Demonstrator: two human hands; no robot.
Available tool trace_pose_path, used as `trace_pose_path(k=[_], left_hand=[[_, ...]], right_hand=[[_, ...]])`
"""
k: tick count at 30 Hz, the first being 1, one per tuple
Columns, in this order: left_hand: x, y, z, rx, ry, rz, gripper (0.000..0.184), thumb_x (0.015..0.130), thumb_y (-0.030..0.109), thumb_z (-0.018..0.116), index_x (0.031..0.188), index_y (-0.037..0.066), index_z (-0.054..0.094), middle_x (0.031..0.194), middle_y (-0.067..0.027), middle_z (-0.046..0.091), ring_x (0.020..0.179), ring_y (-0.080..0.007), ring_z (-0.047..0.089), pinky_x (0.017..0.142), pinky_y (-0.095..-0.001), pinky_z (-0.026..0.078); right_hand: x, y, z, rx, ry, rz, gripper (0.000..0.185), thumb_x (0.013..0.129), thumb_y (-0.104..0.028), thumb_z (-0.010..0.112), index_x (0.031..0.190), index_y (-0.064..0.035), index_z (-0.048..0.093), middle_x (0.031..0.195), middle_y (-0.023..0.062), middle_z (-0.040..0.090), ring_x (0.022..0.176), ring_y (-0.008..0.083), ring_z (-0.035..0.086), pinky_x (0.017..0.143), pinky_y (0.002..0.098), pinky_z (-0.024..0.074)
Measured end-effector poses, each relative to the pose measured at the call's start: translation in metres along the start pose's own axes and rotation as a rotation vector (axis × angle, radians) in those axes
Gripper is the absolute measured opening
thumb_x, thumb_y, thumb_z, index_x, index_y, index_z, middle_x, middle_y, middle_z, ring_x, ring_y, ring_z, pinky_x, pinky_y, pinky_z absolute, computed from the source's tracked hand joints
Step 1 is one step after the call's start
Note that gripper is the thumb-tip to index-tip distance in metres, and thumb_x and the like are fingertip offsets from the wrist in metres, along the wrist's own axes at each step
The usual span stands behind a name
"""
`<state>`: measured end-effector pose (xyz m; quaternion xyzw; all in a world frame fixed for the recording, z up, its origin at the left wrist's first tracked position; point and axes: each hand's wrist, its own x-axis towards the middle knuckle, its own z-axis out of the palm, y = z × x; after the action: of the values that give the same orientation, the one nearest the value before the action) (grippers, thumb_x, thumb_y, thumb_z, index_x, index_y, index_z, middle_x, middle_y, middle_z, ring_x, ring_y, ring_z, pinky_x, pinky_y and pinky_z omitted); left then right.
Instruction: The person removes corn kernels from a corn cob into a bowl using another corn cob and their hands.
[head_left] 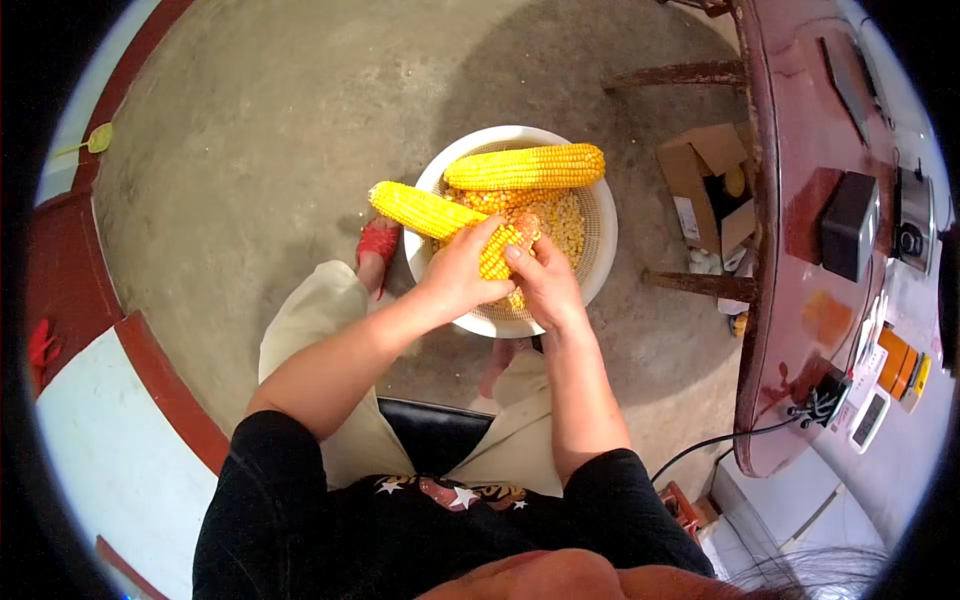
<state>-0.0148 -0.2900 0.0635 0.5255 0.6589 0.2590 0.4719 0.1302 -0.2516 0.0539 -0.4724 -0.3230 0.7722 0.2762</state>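
Note:
A white basket (598,270) stands on the floor between my knees, with loose yellow kernels (568,222) inside. My left hand (465,270) is wrapped around an ear of corn (495,262) over the basket. My right hand (547,284) grips the same ear, its thumb pressed on the kernels near a bare, reddish end. Another length of yellow corn (415,208) sticks out over the basket's left rim and runs up to my left fingers; I cannot tell whether it is a separate ear. A full ear (525,167) lies across the far side of the basket.
To the right stands a dark red table (790,120) holding a black box-shaped device (850,226) and cables. An open cardboard box (690,190) sits on the floor by the table's wooden legs (700,285). My red-shod foot (377,240) is left of the basket.

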Motion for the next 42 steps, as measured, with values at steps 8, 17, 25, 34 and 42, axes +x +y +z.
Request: trace_pose_path(k=[8,17,25,34,42], left_hand=[[0.003,-0.001,-0.001,-0.186,-0.026,-0.006,0.08,0.063,0.021,0.074,0.131,0.001,0.036,0.123,-0.0236,0.047,0.115,-0.0336,0.048,0.097,-0.0383,0.039],[-0.007,0.0,0.01,0.033,0.008,0.021,0.084,0.065,0.026,0.072,0.133,-0.001,0.03,0.123,-0.0276,0.042,0.115,-0.0408,0.044,0.097,-0.0423,0.038],[0.0,-0.002,0.0,-0.076,-0.037,0.054,0.081,0.065,0.022,0.073,0.133,0.003,0.034,0.125,-0.0239,0.043,0.117,-0.0372,0.044,0.1,-0.0392,0.036],[-0.002,0.003,0.0,0.055,-0.012,0.055,0.081,0.064,0.024,0.072,0.132,0.003,0.034,0.118,-0.0245,0.046,0.109,-0.0395,0.048,0.093,-0.0418,0.041],[0.001,0.005,-0.006,-0.012,-0.02,0.021,0.082,0.063,0.023,0.074,0.132,0.002,0.036,0.121,-0.0231,0.046,0.114,-0.0359,0.047,0.099,-0.0393,0.037]], right_hand=[[-0.002,-0.012,-0.005,0.264,-0.092,0.108,0.042,0.087,-0.021,0.059,0.119,0.003,0.047,0.109,0.01,0.057,0.097,0.0163,0.054,0.085,0.0306,0.0445],[0.0,-0.001,0.003,-0.046,0.042,-0.023,0.04,0.086,-0.021,0.061,0.116,0.0033,0.049,0.104,0.0094,0.057,0.09,0.0146,0.055,0.08,0.0286,0.0451],[-0.005,-0.012,-0.003,0.083,-0.058,0.042,0.04,0.088,-0.019,0.056,0.12,0.0023,0.046,0.107,0.0081,0.056,0.094,0.0135,0.053,0.081,0.0289,0.0451],[0.0,0.004,0.006,0.249,0.078,0.013,0.04,0.09,-0.022,0.055,0.121,0.001,0.046,0.108,0.0086,0.055,0.099,0.0173,0.053,0.087,0.031,0.0439],[-0.004,-0.007,0.003,0.224,-0.014,0.071,0.037,0.087,-0.016,0.058,0.118,0.0005,0.047,0.109,0.0091,0.055,0.099,0.0169,0.053,0.086,0.0305,0.0439]])
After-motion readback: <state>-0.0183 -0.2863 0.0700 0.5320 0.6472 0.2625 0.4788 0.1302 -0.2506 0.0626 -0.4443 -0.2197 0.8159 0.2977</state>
